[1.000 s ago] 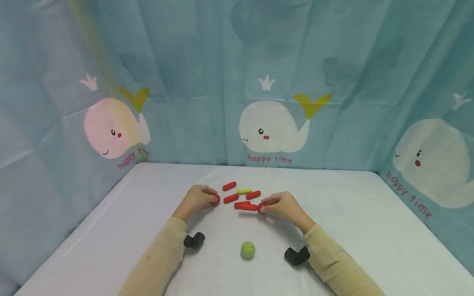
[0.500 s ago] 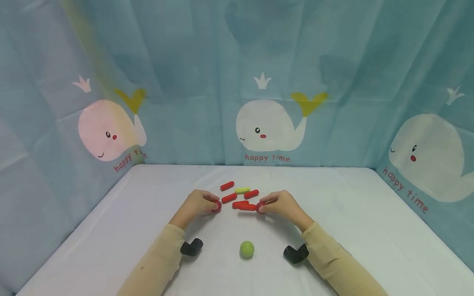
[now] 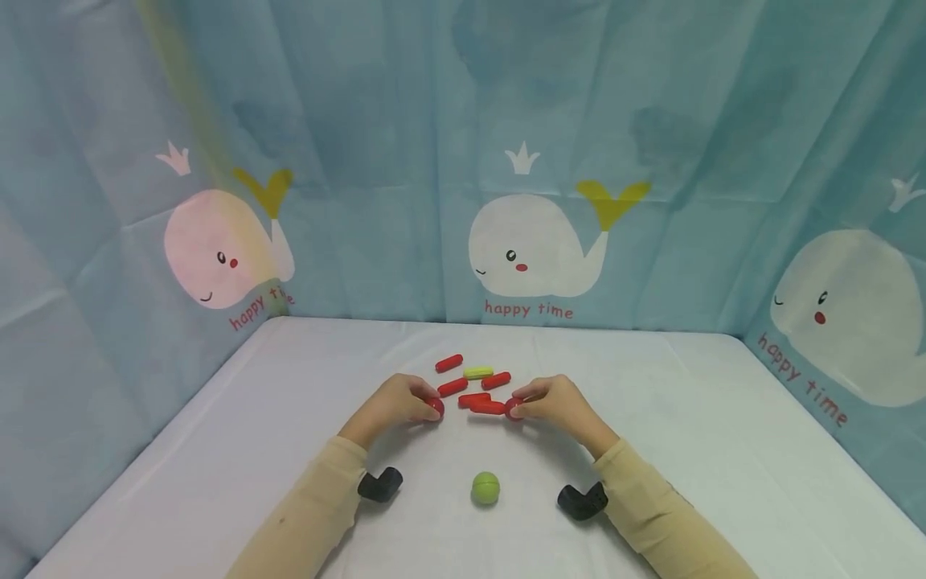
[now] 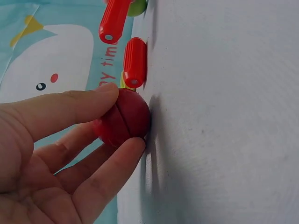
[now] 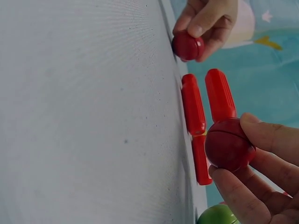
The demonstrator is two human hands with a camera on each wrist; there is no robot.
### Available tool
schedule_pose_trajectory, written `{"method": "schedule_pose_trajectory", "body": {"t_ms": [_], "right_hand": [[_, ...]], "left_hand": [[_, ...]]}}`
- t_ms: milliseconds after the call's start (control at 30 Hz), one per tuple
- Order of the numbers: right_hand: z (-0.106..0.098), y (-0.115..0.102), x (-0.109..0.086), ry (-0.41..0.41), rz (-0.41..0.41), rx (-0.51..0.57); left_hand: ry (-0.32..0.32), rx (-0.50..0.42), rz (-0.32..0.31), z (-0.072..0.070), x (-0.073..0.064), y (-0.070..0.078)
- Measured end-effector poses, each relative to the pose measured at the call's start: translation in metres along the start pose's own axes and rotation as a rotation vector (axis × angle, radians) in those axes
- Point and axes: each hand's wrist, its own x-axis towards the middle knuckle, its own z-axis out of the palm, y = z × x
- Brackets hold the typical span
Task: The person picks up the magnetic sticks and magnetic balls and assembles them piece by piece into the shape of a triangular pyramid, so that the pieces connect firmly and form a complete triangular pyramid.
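Observation:
My left hand [image 3: 394, 406] pinches a dark red ball [image 4: 126, 116] between thumb and fingers, at or just above the tabletop. To its right, my right hand [image 3: 557, 406] holds a second dark red ball [image 5: 229, 143]. A red stick [image 5: 219, 94] extends from that ball toward the left hand and is raised off the table. The stick's free end, facing the left hand, shows a small pale dot in the left wrist view. A gap separates this end from the left hand's ball. Below the raised stick lies another red stick [image 3: 470, 399].
Further back lie more red sticks [image 3: 449, 363] and a yellow-green stick [image 3: 478, 373]. A green ball [image 3: 485, 488] sits on the white table [image 3: 289, 450] between the forearms. A blue whale-print curtain [image 3: 362, 201] surrounds the table's back and sides. Black wrist mounts [image 3: 380, 485] project inward.
My left hand has brought its red ball rightward and slightly nearer to me, narrowing the gap to the stick. My right hand stays nearly still, holding its ball and stick.

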Motion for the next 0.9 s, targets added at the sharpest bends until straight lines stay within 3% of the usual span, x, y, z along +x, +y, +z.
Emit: {"method": "schedule_pose_trajectory", "body": {"t_ms": [100,367,900], "right_hand": [[0.000,0.001,-0.001,0.000,0.008,-0.007],[0.001,-0.001,-0.001,-0.003,-0.005,-0.002],[0.002,-0.001,-0.002,-0.006,-0.038,0.005]], "left_hand": [[-0.018,-0.026,-0.017,0.002,0.002,-0.001],[-0.086,-0.212,-0.049,0.006,0.005,-0.001],[-0.113,-0.329,-0.010,0.014,0.009,-0.002]]}}
